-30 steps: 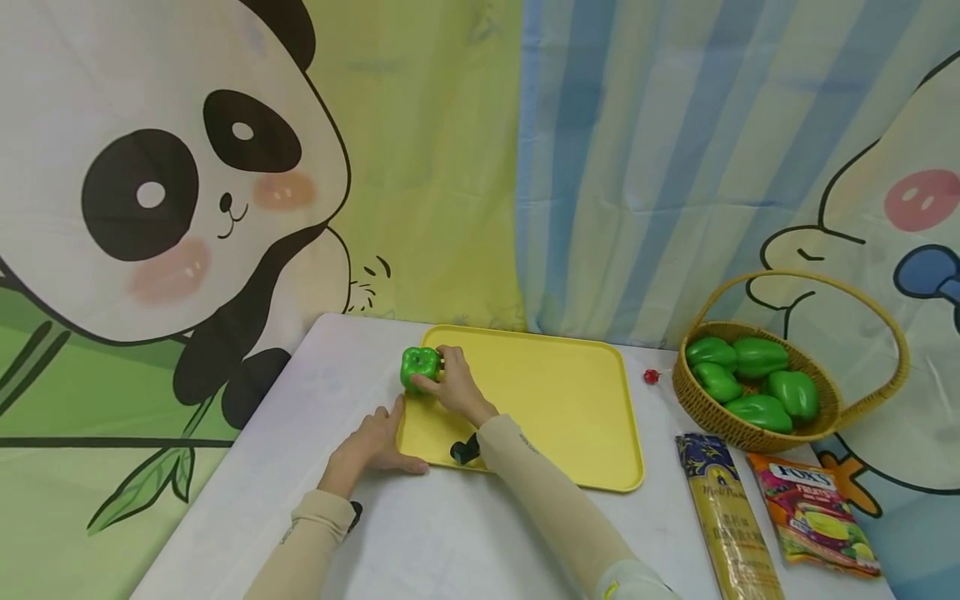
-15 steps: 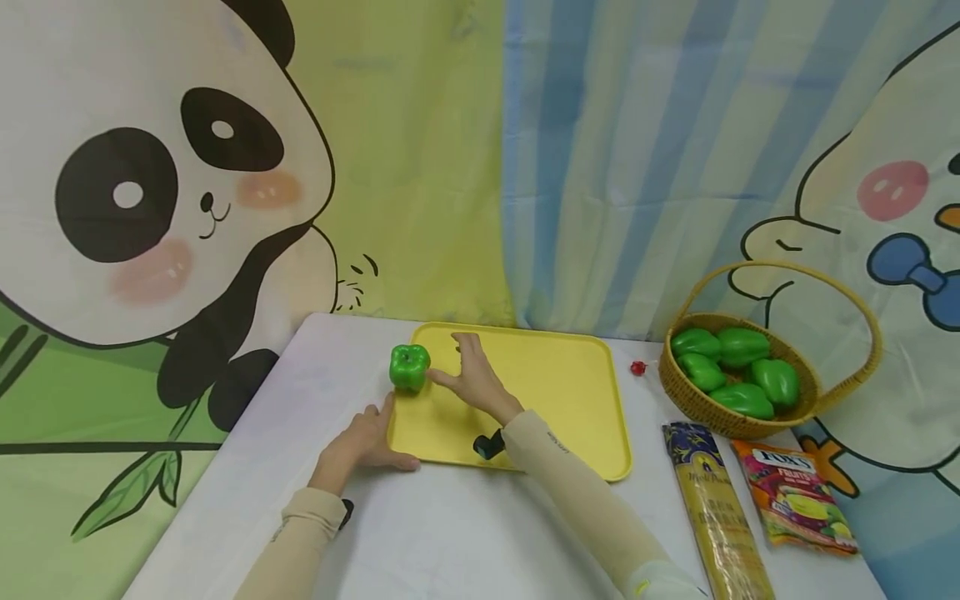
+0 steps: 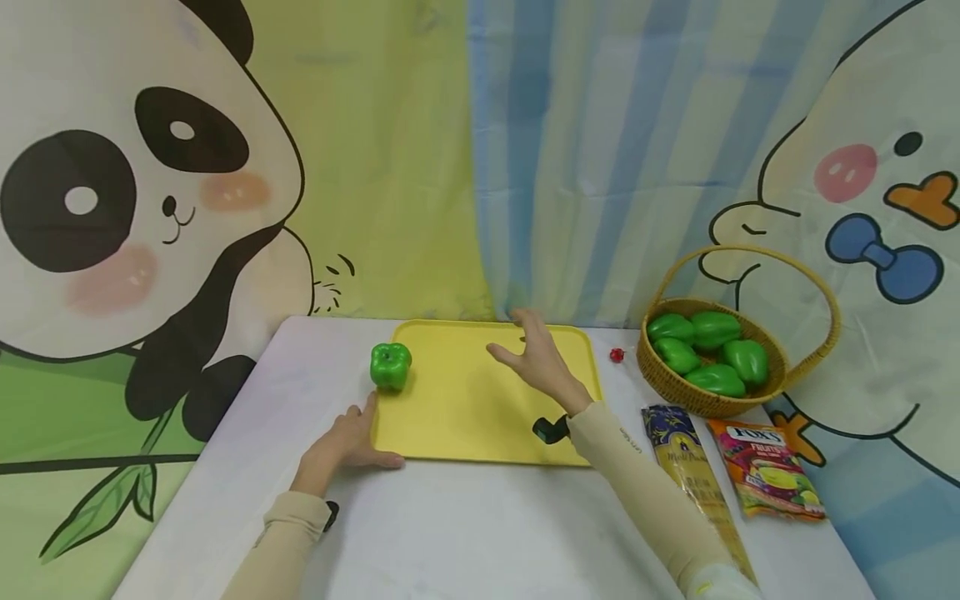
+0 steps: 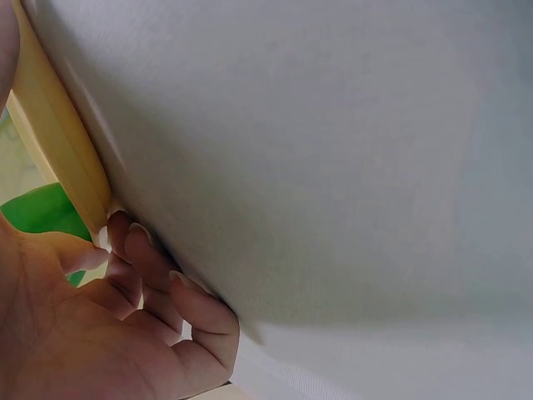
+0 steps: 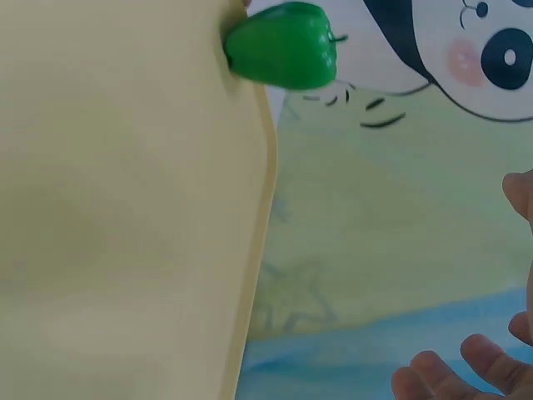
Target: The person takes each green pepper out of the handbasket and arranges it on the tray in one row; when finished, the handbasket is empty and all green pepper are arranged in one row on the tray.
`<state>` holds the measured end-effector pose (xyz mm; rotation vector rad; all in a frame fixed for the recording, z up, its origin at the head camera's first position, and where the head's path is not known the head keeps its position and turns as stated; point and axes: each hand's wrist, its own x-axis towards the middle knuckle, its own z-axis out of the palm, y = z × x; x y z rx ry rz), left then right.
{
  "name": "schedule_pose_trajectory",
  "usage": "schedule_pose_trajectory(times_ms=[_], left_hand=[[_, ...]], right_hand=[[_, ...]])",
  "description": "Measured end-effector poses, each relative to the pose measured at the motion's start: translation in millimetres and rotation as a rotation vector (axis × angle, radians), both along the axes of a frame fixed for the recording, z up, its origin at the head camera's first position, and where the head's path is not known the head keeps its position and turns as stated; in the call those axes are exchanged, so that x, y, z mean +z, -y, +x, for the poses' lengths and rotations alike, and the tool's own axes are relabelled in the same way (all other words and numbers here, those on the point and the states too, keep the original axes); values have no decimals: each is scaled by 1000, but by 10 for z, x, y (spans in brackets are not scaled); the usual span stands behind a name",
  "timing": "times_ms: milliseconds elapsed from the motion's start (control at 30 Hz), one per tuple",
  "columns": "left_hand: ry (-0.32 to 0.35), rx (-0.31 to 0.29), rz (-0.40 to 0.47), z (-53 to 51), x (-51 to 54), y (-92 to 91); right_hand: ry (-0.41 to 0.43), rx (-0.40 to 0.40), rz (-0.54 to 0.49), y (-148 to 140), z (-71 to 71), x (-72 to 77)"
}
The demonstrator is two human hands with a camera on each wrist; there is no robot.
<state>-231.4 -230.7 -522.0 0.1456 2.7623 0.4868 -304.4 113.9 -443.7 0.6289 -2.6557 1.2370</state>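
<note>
A green bell pepper (image 3: 391,367) stands at the left edge of a yellow tray (image 3: 465,408), stem upward. My left hand (image 3: 351,437) is at the tray's near left corner, index finger and thumb spread along its edges. In the left wrist view, fingertips of this hand (image 4: 133,317) touch the tray rim (image 4: 62,142), the other fingers loosely bent. My right hand (image 3: 542,360) hovers over the tray's right half, thumb and fingers spread apart with nothing between them. The right wrist view shows the pepper (image 5: 283,50) apart from that hand's fingers (image 5: 491,362).
A wicker basket (image 3: 663,387) with a tall handle holds several green peppers (image 3: 716,329) at the back right. Beside it lies a small red object (image 3: 617,355). Nearer are a gold pasta packet (image 3: 697,475) and a red Fox's candy bag (image 3: 768,471). A printed curtain hangs behind the table.
My right hand has let go of the bell pepper and moved right across the tray, fingers spread. The pepper stays at the left edge. My left hand keeps its place; the head view has turned right.
</note>
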Motion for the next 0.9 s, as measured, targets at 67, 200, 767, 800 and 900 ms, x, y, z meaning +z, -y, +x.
schedule_pose_trajectory(times_ms=[67, 200, 767, 800, 900], left_hand=[[-4, -2, -7, 0, 2, 12], [-3, -2, -10, -2, 6, 15], [4, -2, -23, -7, -6, 18], [2, -4, -22, -8, -2, 14], [6, -4, -22, -4, -4, 6]], right_hand=[[3, -18, -7, -117, -3, 11], [6, -67, -13, -361, -14, 0], [-36, -257, -3, -1385, 74, -97], [-46, -276, 5, -1459, 83, -107], [-73, -327, 36, -1687, 123, -134]])
